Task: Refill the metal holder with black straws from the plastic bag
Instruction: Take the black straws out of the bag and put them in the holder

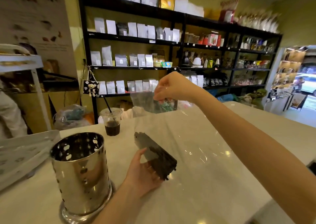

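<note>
Fingers: left hand (pixel 142 176) is wrapped round the lower end of the black straws (pixel 157 157), thumb on top and fingers underneath, gripped through the film as far as can be told. Right hand (pixel 172 88) is pinched shut on the top of the plastic bag (pixel 172 129), held up high.

Counter: pale worktop (pixel 222 198), everything is sat on or held just above it.

Bag: clear, long, stretched from the raised right hand down to the left. Mostly empty film up top, a bit blurry there.

Metal holder (pixel 80 172): shiny perforated cylinder on a round base, upright, to the left of the left hand and apart from it. Mouth is open; inside is dark, so whether it's empty can't be told.

Straw bundle: packed at the low end of the bag, tilted, long axis running from upper left (far end) to lower right (near end). Not in the holder yet.

Key relation: holder lies left of the bundle, and the left hand is clearly the nearer one. The bundle's axis is leaning rather than upright, so it'd probably need standing up over the mouth before anything gets dropped in.

Step guess: straws are being worked out of the bag, refill not begun.

Iced drink (pixel 112 121): plastic cup with a black straw, behind the holder, well clear of both hands.
</note>
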Demonstrator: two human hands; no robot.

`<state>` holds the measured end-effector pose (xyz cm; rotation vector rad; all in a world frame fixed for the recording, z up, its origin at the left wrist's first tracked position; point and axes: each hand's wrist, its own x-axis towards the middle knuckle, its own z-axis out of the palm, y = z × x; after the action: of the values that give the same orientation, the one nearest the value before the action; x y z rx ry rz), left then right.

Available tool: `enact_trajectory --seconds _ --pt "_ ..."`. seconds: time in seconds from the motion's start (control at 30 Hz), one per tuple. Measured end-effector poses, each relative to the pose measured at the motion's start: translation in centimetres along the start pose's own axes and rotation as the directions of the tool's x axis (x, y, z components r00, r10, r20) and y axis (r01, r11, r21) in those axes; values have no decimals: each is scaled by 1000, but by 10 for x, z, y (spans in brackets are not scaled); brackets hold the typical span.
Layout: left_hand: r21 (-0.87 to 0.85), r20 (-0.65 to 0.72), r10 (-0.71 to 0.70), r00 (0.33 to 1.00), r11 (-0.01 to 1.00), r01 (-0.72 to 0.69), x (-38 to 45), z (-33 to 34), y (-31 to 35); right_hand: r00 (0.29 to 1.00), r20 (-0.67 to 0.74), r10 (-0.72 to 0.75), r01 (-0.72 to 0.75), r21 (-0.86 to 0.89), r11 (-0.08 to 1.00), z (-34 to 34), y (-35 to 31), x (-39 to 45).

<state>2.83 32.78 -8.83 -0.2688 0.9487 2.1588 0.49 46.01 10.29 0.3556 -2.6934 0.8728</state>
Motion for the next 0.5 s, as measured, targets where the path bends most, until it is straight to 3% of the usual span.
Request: enact_trajectory --seconds 0.27,0.4,0.5 --pt "-280 129 229 965 942 -187 -29 19 13 986 -141 -88 123 269 955 -32 -37 -3" --pt "-309 162 413 896 884 -351 -69 28 45 939 -316 -137 271 431 860 -50 -61 -4" --pt "-251 240 459 856 881 -402 -102 30 72 907 -391 -154 344 479 808 -47 -76 0"
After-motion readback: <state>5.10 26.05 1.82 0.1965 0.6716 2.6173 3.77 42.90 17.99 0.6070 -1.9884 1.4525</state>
